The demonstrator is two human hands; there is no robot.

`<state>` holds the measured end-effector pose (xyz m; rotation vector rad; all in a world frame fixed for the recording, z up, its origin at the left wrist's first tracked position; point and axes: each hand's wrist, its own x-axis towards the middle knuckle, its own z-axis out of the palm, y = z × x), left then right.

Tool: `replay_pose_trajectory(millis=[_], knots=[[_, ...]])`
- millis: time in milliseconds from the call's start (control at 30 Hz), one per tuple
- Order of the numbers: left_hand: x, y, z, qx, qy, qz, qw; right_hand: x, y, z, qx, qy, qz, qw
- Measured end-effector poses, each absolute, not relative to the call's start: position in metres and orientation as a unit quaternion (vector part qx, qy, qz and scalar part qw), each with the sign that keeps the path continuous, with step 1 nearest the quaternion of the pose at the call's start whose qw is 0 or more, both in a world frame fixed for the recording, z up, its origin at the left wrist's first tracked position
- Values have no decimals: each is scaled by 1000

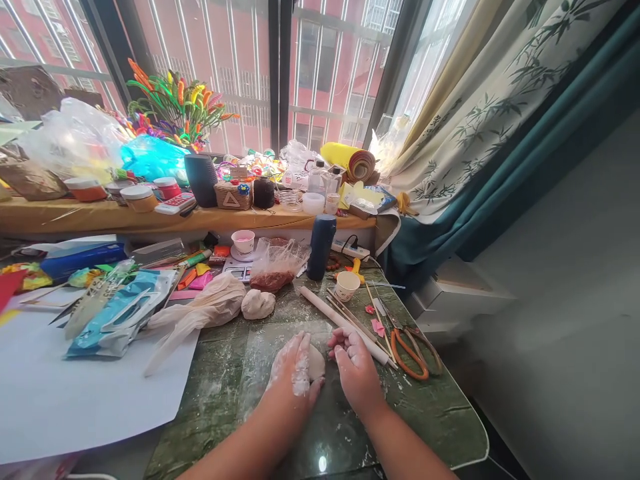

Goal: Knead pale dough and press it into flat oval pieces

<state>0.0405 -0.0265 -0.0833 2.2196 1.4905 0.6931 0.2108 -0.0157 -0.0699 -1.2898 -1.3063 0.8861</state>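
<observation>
A pale lump of dough (pixel 316 364) lies on the clear sheet (pixel 255 340) on the table. My left hand (pixel 293 367), dusted with white powder, cups it from the left, fingers lying over it and thumb at its near side. Just right of the dough, my right hand (pixel 354 360) is loosely curled, its fingers bent in and powdery; nothing shows in them. A second dough lump (pixel 258 304) sits farther back, beside a thin plastic bag (pixel 215 303). Close beyond my right hand a pale rolling pin (pixel 345 325) lies at a slant.
Scissors (pixel 413 353), thin sticks (pixel 383 327) and a paper cup (pixel 347 285) stand or lie on the right. A dark blue bottle (pixel 321 247) and a bag of reddish-brown material (pixel 275 267) are behind. White paper (pixel 100 400) covers the left. Jars (pixel 139 198) line the windowsill.
</observation>
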Motion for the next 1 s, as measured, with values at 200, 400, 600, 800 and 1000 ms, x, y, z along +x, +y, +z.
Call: replay_pose_trajectory(millis=[200,400,600,800,1000], knots=[[31,-26,-63,801,508,256,184,211,-16,-72,-544,-552,373,509],[36,-26,-49,773,585,199,144,206,-20,-61,-587,-592,316,452],[36,-27,-50,769,584,212,151,201,-24,-53,-612,-635,269,388],[18,-20,-54,797,507,276,178,207,-24,-51,-574,-633,317,410],[15,-17,-50,793,516,267,182,206,-25,-54,-581,-622,295,434]])
